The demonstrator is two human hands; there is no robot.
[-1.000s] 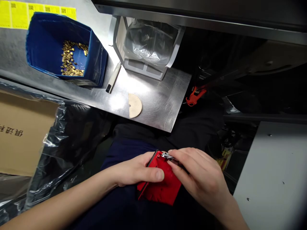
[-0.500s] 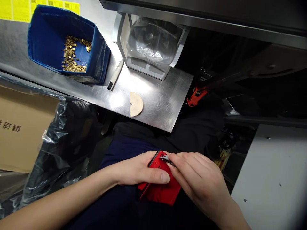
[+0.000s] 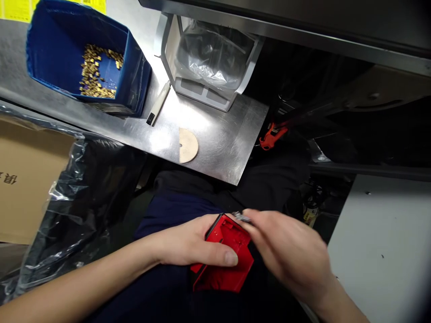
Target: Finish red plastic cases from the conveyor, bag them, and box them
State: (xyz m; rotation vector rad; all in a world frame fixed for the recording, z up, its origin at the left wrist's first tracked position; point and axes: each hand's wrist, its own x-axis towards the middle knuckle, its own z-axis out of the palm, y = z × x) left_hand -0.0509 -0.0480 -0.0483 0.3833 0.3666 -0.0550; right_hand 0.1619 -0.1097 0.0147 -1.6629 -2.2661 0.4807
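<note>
My left hand [image 3: 193, 242] grips a red plastic housing [image 3: 232, 273] with a black edge, its thumb lying across the hollow inner side. Small moulded posts and recesses show inside the shell near its upper end. Between the thumb and fingers of my right hand [image 3: 289, 251] is a small silvery metal tool [image 3: 241, 217], blurred, so its exact kind is unclear. That tool is just beyond the upper right edge of the housing; whether it touches cannot be made out. Both hands are above my lap.
On the metal bench stand a blue bin [image 3: 134, 85] with many small brass parts [image 3: 92, 74], a pale pen-like tool [image 3: 158, 105], a half-round tan disc [image 3: 188, 146] and a grey bin [image 3: 202, 95] holding a clear bag [image 3: 212, 58]. An orange-handled tool [image 3: 272, 137] hangs right; a cardboard box [image 3: 30, 188] sits left.
My right hand has drawn the metal tool from inside the housing's upper end to beyond its upper right edge. The left hand keeps its hold. The view has shifted slightly.
</note>
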